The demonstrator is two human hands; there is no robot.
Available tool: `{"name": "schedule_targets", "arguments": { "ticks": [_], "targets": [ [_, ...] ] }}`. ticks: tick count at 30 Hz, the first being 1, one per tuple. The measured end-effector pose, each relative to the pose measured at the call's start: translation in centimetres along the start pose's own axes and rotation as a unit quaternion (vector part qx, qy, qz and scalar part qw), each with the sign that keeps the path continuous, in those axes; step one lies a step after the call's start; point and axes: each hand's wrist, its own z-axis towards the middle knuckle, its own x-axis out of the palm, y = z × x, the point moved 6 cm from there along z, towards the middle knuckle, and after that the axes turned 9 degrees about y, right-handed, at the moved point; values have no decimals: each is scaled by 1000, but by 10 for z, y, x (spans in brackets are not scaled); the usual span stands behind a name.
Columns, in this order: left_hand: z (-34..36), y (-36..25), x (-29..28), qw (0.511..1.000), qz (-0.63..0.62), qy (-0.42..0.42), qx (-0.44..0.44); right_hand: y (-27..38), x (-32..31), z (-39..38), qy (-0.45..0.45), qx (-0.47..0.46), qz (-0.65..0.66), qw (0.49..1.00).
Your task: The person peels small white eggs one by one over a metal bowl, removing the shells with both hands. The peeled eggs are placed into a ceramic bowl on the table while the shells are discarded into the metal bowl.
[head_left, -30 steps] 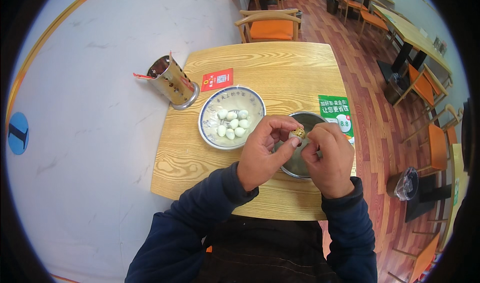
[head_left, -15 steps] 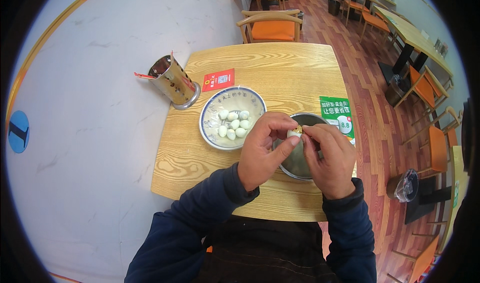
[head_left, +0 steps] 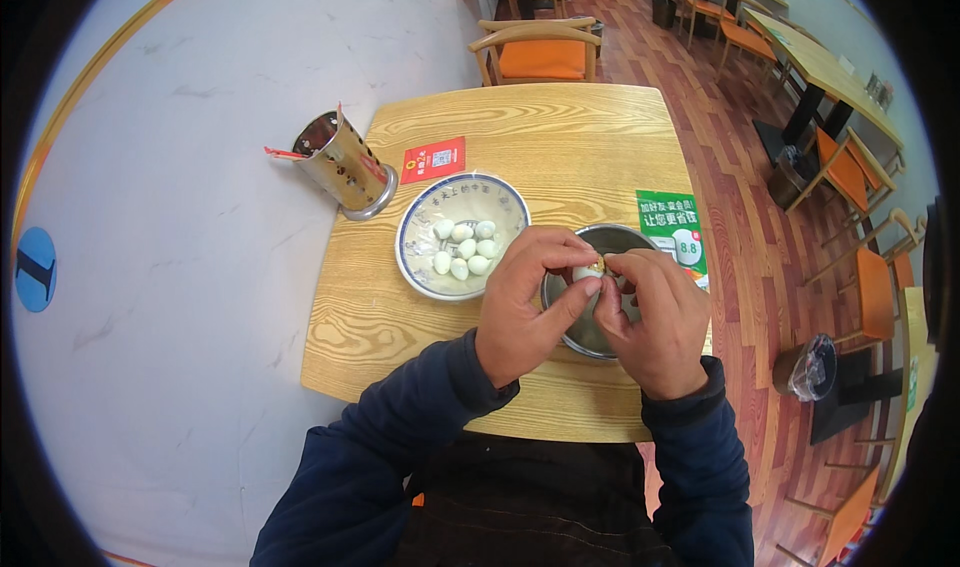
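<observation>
Between my two hands is a small quail egg (head_left: 587,273), mostly white, with a brownish patch of speckled shell at its upper right. My left hand (head_left: 525,302) pinches it between thumb and fingers. From the other side my right hand (head_left: 660,317) has its fingertips closed at the shell patch. Below both hands stands a round metal bowl (head_left: 590,345) that looks to hold liquid; the hands cover much of it. Left of them, a white bowl with a blue rim (head_left: 415,273) holds several peeled quail eggs (head_left: 467,250).
A perforated metal holder (head_left: 352,167) with red-tipped sticks stands at the table's left edge. A red card (head_left: 434,160) and a green card (head_left: 672,229) lie on the wooden table (head_left: 540,127). An orange-seated chair (head_left: 541,60) is beyond; a lined bin (head_left: 806,369) stands right.
My right thumb has shifted slightly left and down along the egg. The egg has turned a little in my fingers. Both bowls stay in place.
</observation>
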Motion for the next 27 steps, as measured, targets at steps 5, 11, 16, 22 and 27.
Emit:
{"name": "schedule_targets", "arguments": {
  "ticks": [5,11,16,22,27],
  "targets": [
    [0,1,-1,1000,7,0,-1,0,2,0,-12,-8,-2,1000],
    [0,-1,0,1000,23,12,-4,0,2,-1,-7,-2,-12,1000],
    [0,-3,2,999,25,22,-11,1,0,0,-7,-15,-43,999],
    [-1,1,4,997,-12,39,-62,-3,-1,0,8,27,-7,1000],
    [-1,7,5,994,-63,43,-78,-10,-2,1,4,84,58,995]
  ]
}}
